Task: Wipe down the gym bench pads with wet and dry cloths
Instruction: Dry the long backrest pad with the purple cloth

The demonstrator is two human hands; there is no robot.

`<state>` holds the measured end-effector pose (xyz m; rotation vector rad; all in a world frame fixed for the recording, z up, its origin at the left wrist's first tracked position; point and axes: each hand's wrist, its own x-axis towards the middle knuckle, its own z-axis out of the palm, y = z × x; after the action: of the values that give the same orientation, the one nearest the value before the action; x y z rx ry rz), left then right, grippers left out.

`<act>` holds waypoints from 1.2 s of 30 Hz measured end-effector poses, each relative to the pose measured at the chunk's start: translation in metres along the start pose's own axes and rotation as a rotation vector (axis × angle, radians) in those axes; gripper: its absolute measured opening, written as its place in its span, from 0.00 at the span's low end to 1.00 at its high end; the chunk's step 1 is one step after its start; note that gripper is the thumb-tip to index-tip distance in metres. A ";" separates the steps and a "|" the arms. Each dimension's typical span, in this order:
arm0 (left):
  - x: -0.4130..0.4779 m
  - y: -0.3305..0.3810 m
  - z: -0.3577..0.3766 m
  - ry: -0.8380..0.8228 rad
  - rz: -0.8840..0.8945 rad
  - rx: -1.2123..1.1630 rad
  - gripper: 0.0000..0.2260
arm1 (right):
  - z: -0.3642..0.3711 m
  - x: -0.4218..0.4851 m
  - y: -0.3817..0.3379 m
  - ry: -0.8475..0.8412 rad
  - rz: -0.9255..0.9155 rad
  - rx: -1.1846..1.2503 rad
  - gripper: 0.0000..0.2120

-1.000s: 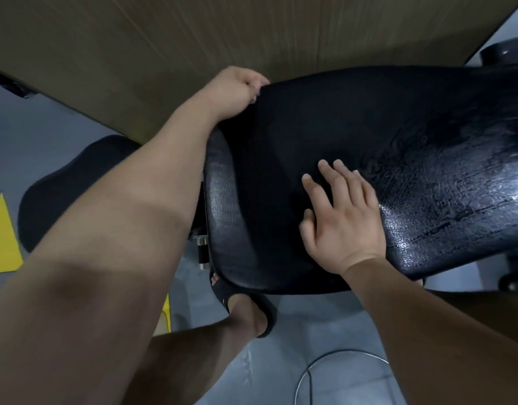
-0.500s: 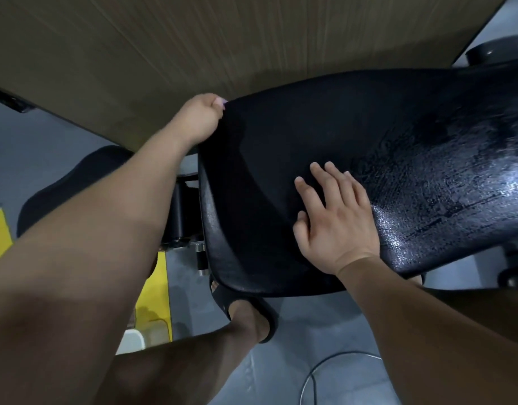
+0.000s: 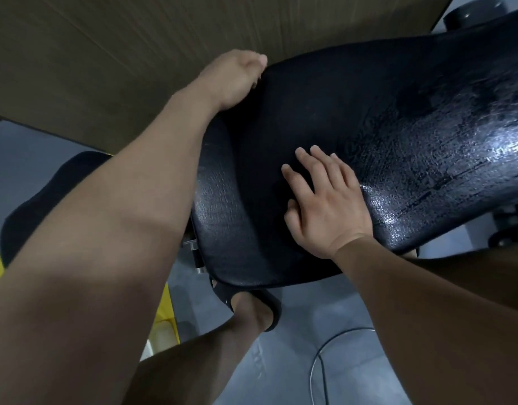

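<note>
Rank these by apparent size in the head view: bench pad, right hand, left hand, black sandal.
1. bench pad, by far the largest.
2. right hand, though it is nearer the camera.
3. left hand and black sandal look alike; the sandal is partly hidden, so these two are left unranked.

Bench pad (image 3: 383, 135): black, textured vinyl, cracked and glossy with a wet sheen toward the right end, duller at the near left end. On it: right hand (image 3: 327, 206), flat, palm down, fingers straight; left hand (image 3: 231, 77), curled at the far edge, with what its fingers hold hidden.

Floor (image 3: 287, 361): grey, smooth. On it: yellow marking (image 3: 164, 311) at the left; one foot in a black sandal (image 3: 269, 305) just under the pad's near edge; thin looped cable (image 3: 319, 363) at the lower right.
</note>
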<state>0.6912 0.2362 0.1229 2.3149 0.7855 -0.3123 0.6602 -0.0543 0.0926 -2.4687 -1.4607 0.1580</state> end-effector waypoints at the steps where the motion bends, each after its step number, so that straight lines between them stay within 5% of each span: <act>1: -0.007 -0.005 0.000 -0.004 0.040 -0.046 0.14 | 0.000 0.000 0.000 0.001 0.002 0.002 0.28; 5: -0.016 -0.012 -0.005 0.004 0.121 0.063 0.19 | -0.001 0.000 0.000 -0.010 0.014 0.000 0.28; 9: 0.006 0.008 -0.005 -0.058 0.068 0.113 0.11 | -0.002 0.002 0.000 -0.012 0.006 0.014 0.29; 20: 0.008 0.020 0.023 0.041 0.260 0.126 0.14 | -0.001 0.002 0.000 0.004 0.002 0.013 0.29; 26: 0.027 0.035 0.014 -0.006 0.085 0.233 0.16 | -0.001 0.002 0.001 -0.006 0.000 0.015 0.29; 30: 0.039 0.075 0.029 -0.058 0.141 0.288 0.17 | 0.000 0.002 0.000 0.015 -0.001 0.009 0.29; 36: 0.023 0.043 0.018 -0.032 0.155 0.121 0.14 | 0.002 0.001 0.000 0.023 0.002 -0.018 0.29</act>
<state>0.7356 0.2087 0.1223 2.4612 0.5813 -0.3350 0.6602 -0.0525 0.0903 -2.4781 -1.4563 0.1169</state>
